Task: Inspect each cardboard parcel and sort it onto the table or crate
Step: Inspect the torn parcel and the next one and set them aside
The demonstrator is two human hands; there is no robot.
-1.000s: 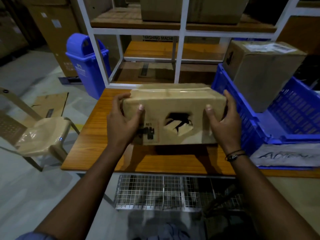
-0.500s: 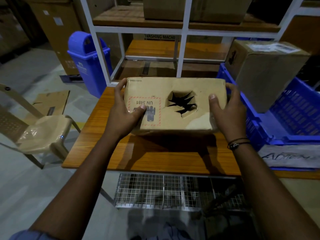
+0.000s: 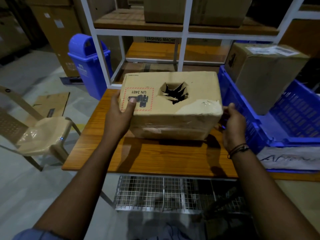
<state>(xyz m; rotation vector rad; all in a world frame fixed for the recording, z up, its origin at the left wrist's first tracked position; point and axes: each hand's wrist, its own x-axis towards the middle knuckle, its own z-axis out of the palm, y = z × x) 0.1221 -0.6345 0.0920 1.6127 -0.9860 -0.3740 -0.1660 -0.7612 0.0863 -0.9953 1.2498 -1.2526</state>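
**Holding a punctured parcel (image 3: 173, 122) over the table (image 3: 155, 158)**

Nearest, free room lies along the table's front edge. The left hand (image 3: 119, 116) clamps the parcel's left end, thumb on its hazard label. The right hand (image 3: 233, 122) curls at the right corner, contact unclear. Held from one side, it could tilt and drop, and the torn hole could rip wider. A blue crate (image 3: 251, 129) wall stands just beside its right end. A shelf frame (image 3: 184, 33) closes the far side.
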